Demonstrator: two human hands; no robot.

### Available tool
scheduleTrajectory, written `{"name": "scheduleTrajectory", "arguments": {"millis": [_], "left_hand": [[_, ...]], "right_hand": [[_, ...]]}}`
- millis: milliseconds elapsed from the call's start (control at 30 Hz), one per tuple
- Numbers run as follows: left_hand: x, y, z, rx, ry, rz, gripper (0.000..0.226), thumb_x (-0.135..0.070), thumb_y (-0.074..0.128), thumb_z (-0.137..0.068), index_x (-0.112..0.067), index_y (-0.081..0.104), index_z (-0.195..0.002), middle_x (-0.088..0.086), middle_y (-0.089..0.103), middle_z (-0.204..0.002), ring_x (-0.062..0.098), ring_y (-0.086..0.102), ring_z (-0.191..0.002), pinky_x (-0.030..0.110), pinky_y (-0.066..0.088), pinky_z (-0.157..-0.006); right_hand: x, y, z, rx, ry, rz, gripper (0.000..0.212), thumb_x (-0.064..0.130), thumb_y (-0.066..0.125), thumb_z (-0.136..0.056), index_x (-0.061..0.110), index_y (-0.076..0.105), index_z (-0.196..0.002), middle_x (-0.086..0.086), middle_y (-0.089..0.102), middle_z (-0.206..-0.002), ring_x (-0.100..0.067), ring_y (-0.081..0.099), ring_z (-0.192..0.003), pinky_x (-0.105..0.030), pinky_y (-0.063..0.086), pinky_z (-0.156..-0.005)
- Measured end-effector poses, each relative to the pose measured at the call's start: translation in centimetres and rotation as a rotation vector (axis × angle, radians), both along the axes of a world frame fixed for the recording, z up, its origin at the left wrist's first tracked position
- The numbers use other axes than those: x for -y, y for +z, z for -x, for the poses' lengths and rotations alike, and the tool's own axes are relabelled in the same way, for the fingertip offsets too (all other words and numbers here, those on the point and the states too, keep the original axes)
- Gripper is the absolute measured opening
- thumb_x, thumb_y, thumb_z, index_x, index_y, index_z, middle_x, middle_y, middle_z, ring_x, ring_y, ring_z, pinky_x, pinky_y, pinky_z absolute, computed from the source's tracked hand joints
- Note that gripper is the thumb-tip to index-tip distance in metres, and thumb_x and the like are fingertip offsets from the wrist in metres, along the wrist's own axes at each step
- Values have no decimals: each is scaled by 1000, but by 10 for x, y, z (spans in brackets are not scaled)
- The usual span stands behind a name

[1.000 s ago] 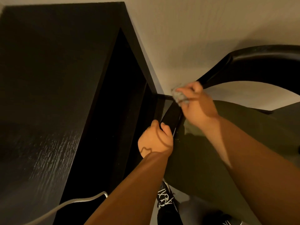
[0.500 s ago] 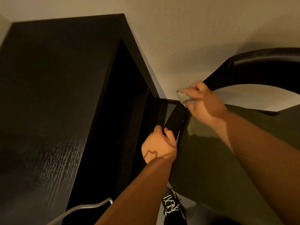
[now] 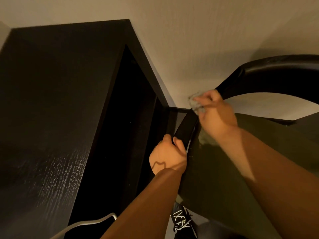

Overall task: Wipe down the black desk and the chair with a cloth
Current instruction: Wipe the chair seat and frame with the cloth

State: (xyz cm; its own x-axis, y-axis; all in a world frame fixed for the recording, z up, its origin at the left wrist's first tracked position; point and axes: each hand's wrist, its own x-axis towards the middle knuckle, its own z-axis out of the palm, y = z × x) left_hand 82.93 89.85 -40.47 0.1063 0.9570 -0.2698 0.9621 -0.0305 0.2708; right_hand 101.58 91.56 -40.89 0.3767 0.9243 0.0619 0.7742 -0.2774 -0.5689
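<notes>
The black desk [image 3: 51, 104] fills the left of the view, its top seen from above with a dark recess along its right side. The chair has a dark green seat [image 3: 241, 178], a black curved backrest [image 3: 276, 71] and a black armrest [image 3: 185, 126]. My left hand [image 3: 168, 156] grips the near end of that armrest. My right hand [image 3: 215, 112] pinches a small crumpled grey cloth [image 3: 196, 103] and holds it at the armrest's far end, by the foot of the backrest.
A pale wall [image 3: 207, 31] runs behind the desk and chair. A white cable [image 3: 86, 224] crosses the desk's near corner. A dark shoe with white laces [image 3: 181, 223] stands on the floor below, between desk and chair.
My right hand with the cloth has shifted slightly right along the armrest's far end. My left hand keeps its grip on the armrest. The view has tilted a little lower.
</notes>
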Motion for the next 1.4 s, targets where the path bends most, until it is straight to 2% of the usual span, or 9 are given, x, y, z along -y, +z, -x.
{"name": "scheduleTrajectory", "arguments": {"millis": [133, 367, 533, 633, 700, 800, 967, 1267, 1400], "left_hand": [[-2, 0, -1, -3, -6, 4, 31, -48, 30, -102, -27, 48, -88, -4, 58, -74, 22, 58, -67, 36, 44, -60], [-16, -1, -21, -10, -46, -16, 33, -43, 28, -106, -24, 51, -92, -3, 59, -78, 22, 59, -69, 35, 41, -60], [-20, -1, -25, 6, -54, -20, 33, -42, 29, -107, -24, 50, -88, -4, 58, -74, 20, 57, -65, 34, 41, -58], [-22, -2, -27, -29, -55, 19, 34, -44, 27, -107, -25, 49, -89, -3, 58, -75, 19, 56, -65, 34, 39, -60], [-25, -1, -28, -40, -50, 47, 34, -46, 27, -106, -26, 48, -89, -3, 58, -76, 19, 56, -67, 34, 38, -61], [-24, -2, -27, -51, -63, 36, 33, -46, 27, -106, -27, 47, -89, -2, 59, -77, 19, 55, -66, 34, 35, -59], [-24, -2, -26, -28, -75, 11, 31, -43, 30, -106, -27, 45, -85, -4, 55, -70, 15, 51, -58, 33, 28, -52], [-23, -5, -27, -33, -68, -19, 32, -42, 29, -106, -26, 46, -84, -4, 54, -69, 15, 50, -57, 33, 29, -53], [-23, -5, -27, -34, -70, -24, 32, -41, 30, -107, -26, 47, -84, -5, 53, -68, 14, 49, -57, 33, 31, -53]], "right_hand": [[14, 2, 21, -36, -76, -12, 36, 12, 69, -90, 19, 68, -126, -6, 50, -137, -31, 65, -94, -40, 60, -80], [37, -12, 31, 3, 228, -91, 44, 12, 82, -78, 14, 70, -121, -12, 56, -122, -32, 66, -81, -36, 58, -60], [9, -8, 1, -40, -148, -84, 36, 13, 70, -91, 14, 65, -126, -6, 53, -127, -18, 55, -86, -36, 56, -74], [38, -17, 38, -90, -97, -140, 39, 15, 78, -84, 13, 69, -121, -12, 54, -126, -27, 63, -95, -30, 54, -74], [57, -20, 56, -198, -57, -127, 38, 20, 80, -84, 16, 71, -120, -6, 54, -124, -16, 59, -102, -26, 50, -78], [48, -23, 38, -178, -44, -134, 39, 17, 78, -85, 15, 70, -123, -8, 53, -126, -21, 60, -102, -32, 56, -79], [20, -15, 18, -151, -314, -187, 34, 29, 69, -93, 13, 69, -123, -11, 57, -122, -23, 60, -98, -23, 46, -80], [26, -17, 24, -283, -372, -138, 39, 30, 72, -94, 14, 69, -129, -13, 60, -124, -25, 61, -103, -23, 46, -88], [17, -15, 36, -439, -570, -177, 38, 31, 71, -94, 15, 63, -127, -2, 60, -120, -8, 54, -103, -23, 47, -92]]}}
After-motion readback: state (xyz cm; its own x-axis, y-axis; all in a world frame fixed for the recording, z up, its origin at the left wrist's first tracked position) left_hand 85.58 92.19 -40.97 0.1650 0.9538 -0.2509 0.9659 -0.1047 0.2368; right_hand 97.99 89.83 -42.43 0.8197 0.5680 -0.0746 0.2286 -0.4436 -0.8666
